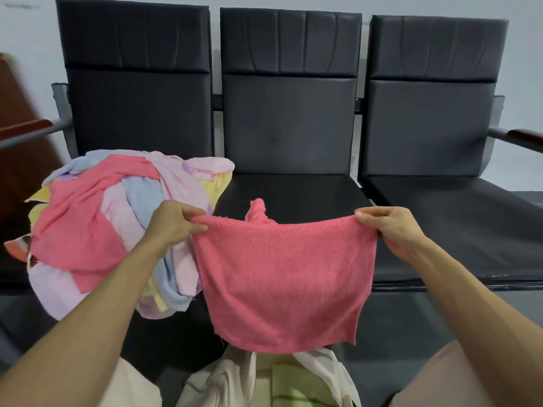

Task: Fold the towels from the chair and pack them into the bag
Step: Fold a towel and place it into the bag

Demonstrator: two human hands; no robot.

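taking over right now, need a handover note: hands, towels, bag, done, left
Hands: the left hand pinches the top left corner of the pink towel; the right hand pinches the top right.
The towel hangs spread and unfolded above the cream bag.
A pile of unfolded towels lies on the left chair.
Done: a light green cloth shows in the bag, likely packed already.
Left: fold this towel, pack it, then the pile.

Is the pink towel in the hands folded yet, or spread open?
Spread: the pink towel hangs flat, left hand and right hand pinching its top corners.
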